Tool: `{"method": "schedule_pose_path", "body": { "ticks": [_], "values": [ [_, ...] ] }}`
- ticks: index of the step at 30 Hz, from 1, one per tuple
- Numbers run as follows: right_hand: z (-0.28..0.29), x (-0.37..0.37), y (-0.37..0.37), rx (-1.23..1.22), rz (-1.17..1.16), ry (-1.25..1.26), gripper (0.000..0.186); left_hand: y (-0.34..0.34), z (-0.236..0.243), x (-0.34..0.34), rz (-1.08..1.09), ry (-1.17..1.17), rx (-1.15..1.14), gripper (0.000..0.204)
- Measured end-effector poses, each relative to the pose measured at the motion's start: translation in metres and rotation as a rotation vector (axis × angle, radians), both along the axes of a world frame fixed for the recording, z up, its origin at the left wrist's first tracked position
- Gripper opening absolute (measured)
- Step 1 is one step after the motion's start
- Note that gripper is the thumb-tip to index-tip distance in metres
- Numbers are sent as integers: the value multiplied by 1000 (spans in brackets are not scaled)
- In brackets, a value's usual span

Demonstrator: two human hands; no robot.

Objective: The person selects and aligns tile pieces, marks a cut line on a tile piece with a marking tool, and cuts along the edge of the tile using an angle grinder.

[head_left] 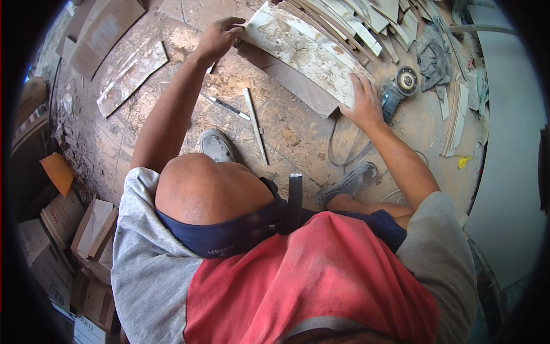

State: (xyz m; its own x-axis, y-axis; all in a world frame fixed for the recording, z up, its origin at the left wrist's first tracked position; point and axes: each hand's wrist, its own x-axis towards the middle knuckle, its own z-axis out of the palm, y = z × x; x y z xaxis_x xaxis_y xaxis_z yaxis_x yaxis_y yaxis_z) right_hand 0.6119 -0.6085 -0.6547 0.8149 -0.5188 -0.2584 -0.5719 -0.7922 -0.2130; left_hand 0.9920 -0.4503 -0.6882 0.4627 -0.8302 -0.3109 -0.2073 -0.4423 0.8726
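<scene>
holding the right end of the pale slab (303, 50), the right hand (363, 103) had its fingers laid over the upper face and its thumb down by the near corner. the left hand (222, 37) was bent around the other end, fingertips at the corner; how much weight either hand bore could not be told. the slab lay crosswise ahead of the person, low over the floor (183, 137), with a darker strip (298, 86) jutting out below its near edge. whether the two touched all along was unclear.

a loose, powdery crust could have let the fingers slip, and a rough edge could have scraped them. uneven lifting or twisting might have cracked so long and thin a piece. the angle grinder (392, 94) sat just beside the right hand with its disc (407, 81) exposed, so a careless swing of that end or an accidental start risked a knock or a cut. its apparent cable (330, 144) looped near the right shoe (350, 182), where it might have caught a foot.

the slab looked long, narrow and off-white, blotched with tan and grey residue and a few rusty spots. beyond it lay a heap of similar strips (366, 26), near a crumpled grey rag (434, 57).
</scene>
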Motion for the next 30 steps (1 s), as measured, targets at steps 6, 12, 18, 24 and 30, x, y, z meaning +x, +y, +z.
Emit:
{"method": "schedule_pose_path", "body": {
  "ticks": [6, 12, 18, 24, 30],
  "values": [
    [0, 0, -1, 20, -7, -16, 94, 3, 0, 7, -69, -18, -12, 45],
    [2, 2, -1, 11, -7, -33, 92, 10, 0, -3, -173, -285, 48, 54],
    [3, 3, -1, 23, -28, 14, 95, 10, -10, -4, -234, -625, -29, 50],
    [-1, -1, -4, 13, -6, -22, 93, 12, -14, -1, -278, -704, -76, 44],
    [1, -1, -4, 19, -10, -9, 92, 10, -7, -2, -289, -720, -33, 40]
  ]
}}
